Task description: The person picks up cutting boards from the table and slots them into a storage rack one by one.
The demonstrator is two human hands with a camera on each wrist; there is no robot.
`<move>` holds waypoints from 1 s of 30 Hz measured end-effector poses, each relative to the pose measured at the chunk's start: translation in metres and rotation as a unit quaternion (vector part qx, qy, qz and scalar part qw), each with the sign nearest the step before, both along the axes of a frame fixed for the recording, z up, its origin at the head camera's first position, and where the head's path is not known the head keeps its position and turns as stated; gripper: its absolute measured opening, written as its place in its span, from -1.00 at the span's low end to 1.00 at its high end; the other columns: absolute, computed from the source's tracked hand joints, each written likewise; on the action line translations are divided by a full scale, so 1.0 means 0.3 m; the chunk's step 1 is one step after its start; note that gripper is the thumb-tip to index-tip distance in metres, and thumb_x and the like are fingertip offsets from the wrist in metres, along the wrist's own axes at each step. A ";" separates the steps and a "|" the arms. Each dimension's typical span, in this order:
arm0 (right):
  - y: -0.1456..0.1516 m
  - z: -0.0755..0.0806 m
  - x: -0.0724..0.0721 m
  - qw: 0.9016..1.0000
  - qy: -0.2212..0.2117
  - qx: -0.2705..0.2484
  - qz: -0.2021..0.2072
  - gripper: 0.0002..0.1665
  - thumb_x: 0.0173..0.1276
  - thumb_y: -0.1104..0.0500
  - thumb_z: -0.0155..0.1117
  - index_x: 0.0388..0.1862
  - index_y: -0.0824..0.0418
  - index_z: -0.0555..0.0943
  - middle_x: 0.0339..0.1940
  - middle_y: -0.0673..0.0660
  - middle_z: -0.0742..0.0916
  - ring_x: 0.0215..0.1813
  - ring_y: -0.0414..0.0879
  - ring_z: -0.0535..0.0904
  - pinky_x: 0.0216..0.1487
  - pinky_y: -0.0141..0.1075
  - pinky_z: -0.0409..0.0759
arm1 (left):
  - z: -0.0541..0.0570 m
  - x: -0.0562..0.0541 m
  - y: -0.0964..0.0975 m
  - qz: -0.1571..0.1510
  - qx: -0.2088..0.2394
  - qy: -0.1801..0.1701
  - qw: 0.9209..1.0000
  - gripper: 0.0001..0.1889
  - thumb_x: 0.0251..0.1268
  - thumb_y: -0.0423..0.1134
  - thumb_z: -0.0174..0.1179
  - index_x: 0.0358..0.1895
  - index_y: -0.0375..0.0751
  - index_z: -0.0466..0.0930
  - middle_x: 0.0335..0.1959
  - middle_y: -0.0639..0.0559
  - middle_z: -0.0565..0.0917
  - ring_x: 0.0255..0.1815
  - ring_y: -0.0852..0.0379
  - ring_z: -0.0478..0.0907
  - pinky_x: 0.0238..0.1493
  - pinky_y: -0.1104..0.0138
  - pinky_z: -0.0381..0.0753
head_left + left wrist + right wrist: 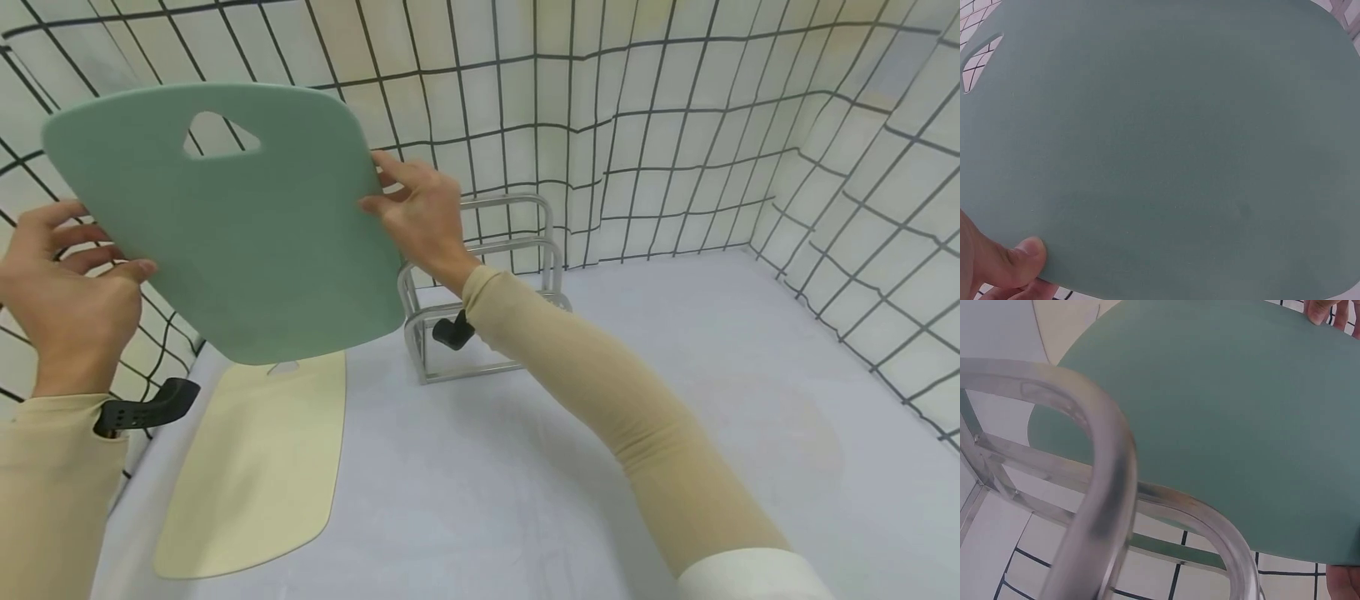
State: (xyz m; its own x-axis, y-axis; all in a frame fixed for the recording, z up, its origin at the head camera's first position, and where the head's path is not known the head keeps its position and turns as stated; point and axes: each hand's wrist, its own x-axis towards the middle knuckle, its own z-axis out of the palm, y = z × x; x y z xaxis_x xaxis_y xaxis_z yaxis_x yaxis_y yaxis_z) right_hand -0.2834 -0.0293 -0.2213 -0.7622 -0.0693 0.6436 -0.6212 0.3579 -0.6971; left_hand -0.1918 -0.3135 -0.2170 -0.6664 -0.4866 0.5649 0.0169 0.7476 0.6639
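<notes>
hands [75,304] [423,212] pinch a green board [262,217]; the cream board [255,467], plain from the head, seems a sliver from right wrist.

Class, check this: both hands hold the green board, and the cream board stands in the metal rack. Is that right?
Not quite. The cream board is not in the metal rack; it lies on the white surface, as the head view shows. The left hand and right hand do hold the green board.
</notes>
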 end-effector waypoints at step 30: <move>0.047 0.001 -0.015 0.999 0.030 -0.014 -0.008 -0.38 0.26 0.29 0.54 0.32 0.19 0.64 -0.09 0.19 0.81 -0.22 -0.08 0.81 -0.13 -0.50 0.75 | 0.010 -0.021 0.037 -0.019 -0.021 0.022 0.999 -0.33 0.41 -0.45 0.12 0.42 0.39 0.41 -0.03 0.67 0.34 -0.25 0.73 0.39 0.33 0.45 0.61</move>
